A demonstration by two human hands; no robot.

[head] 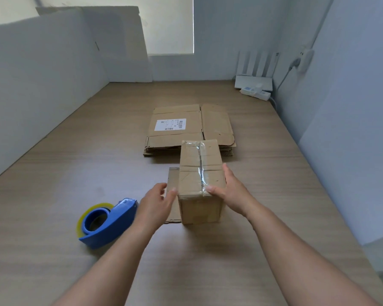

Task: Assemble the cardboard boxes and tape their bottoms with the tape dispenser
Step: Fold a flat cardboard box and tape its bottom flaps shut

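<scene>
- Standing upside down on the table (pixel 208 261), one box (pixel 199 173) is already assembled; a clear tape strip (pixel 200 164) runs along the seam of its upturned bottom and over the near edge.
- An open flap (pixel 172 195) of this box lies flat on the table on its left side.
- The right hand (pixel 228 191) grips the box at its near right corner, thumb on the taped face and fingers down the right side.
- The left hand (pixel 157 202) is relaxed and holds nothing, fingertips just beside the box's left face; whether they touch it cannot be told.
- The dispenser (pixel 111 221), blue with a yellowish roll, rests on the table to the left of the left hand, not held.
- A stack (pixel 186 131) of flat boxes lies just behind the taped box, the top one bearing a white label (pixel 170 124). Judged from this, one box looks finished and several are left to fold and tape.
- The table is pale wood-grain laminate, bounded by white boards (pixel 42 74) on the left and grey walls beyond.
- A bright window (pixel 170 25) is at the back; a power strip (pixel 255 92) sits in the far right corner.
</scene>
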